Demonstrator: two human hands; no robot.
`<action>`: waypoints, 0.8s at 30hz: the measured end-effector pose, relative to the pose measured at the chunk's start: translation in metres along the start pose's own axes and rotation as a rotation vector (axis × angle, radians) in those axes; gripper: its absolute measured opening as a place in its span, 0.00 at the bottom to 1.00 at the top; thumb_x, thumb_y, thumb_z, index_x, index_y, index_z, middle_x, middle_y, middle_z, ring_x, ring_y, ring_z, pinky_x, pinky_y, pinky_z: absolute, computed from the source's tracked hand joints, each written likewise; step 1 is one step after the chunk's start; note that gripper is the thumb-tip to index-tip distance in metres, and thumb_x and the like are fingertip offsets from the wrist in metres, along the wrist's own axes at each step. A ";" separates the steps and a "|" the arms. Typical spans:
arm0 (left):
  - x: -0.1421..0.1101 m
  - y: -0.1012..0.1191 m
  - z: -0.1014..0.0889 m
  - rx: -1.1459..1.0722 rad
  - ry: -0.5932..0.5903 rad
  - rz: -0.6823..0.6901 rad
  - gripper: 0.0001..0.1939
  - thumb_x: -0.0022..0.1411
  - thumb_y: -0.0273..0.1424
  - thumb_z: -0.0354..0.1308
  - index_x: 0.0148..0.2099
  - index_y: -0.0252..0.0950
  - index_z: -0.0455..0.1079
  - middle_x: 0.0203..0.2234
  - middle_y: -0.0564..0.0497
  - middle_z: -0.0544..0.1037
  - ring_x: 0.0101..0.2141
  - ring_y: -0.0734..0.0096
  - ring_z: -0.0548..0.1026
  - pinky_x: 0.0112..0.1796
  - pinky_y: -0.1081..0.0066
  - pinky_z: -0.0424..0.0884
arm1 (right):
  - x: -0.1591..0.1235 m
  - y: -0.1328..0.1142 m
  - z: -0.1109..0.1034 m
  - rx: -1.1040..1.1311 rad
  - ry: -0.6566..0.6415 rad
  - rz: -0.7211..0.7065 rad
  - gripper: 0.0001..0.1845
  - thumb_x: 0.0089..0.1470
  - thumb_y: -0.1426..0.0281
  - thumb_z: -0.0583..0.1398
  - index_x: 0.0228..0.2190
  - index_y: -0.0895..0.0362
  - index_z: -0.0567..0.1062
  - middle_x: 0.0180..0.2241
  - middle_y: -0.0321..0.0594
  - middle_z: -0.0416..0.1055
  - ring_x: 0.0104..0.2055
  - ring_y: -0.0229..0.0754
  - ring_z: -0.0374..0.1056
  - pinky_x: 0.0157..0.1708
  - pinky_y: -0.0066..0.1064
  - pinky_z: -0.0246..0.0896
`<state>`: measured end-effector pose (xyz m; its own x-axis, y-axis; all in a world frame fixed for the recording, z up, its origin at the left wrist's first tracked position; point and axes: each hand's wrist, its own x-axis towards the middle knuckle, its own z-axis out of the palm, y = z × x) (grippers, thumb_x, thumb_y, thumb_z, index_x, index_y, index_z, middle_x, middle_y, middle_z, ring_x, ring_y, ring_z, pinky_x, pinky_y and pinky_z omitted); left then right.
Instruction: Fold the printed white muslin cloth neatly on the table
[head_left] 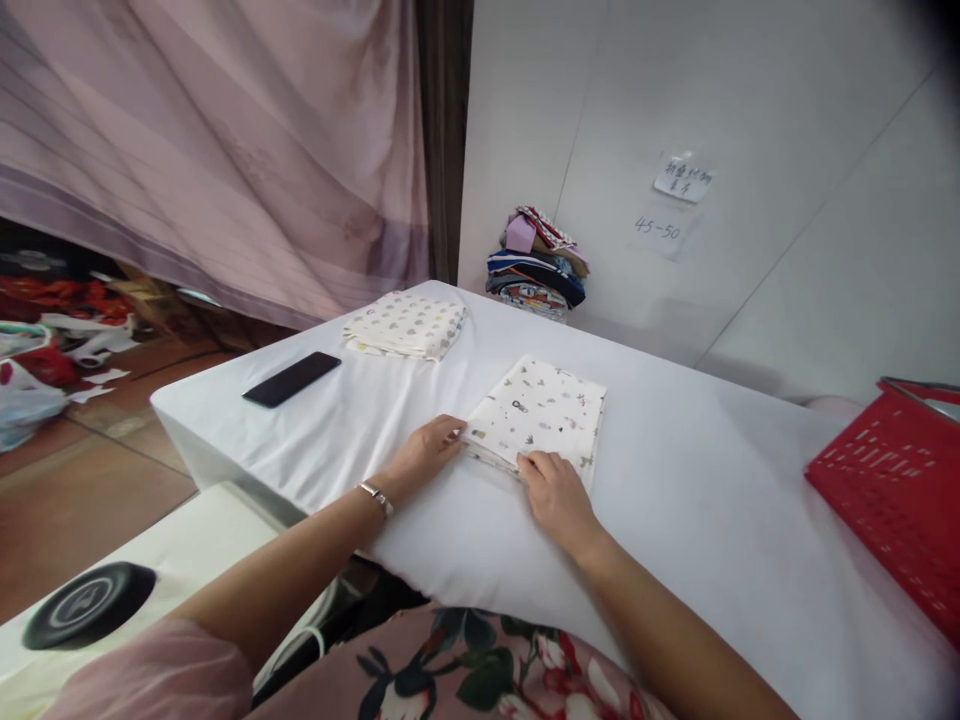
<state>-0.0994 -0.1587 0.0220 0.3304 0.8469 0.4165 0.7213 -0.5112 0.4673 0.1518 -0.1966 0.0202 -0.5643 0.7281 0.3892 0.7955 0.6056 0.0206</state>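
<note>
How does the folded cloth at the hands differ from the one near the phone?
The near cloth has scattered, varied prints; the far cloth has closer, mostly grey motifs. The left hand and right hand are at the near cloth's edge; neither touches the far cloth. Both are white, patterned and folded on the table.

Our left hand [420,456] and right hand [559,503] pinch the near edge of a folded white cloth [551,405] printed with apparently leafy motifs.
</note>
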 end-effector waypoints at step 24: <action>0.015 0.025 -0.018 0.044 -0.119 -0.286 0.11 0.52 0.28 0.49 0.39 0.38 0.66 0.35 0.51 0.74 0.31 0.70 0.72 0.28 0.72 0.67 | 0.004 -0.004 -0.005 0.088 -0.012 0.023 0.18 0.55 0.80 0.49 0.47 0.59 0.66 0.39 0.44 0.65 0.38 0.43 0.58 0.35 0.34 0.55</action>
<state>-0.0876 -0.1613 0.0541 0.1771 0.9680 0.1776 0.8201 -0.2449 0.5171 0.1475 -0.1974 0.0264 -0.5493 0.7454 0.3776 0.7860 0.6144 -0.0693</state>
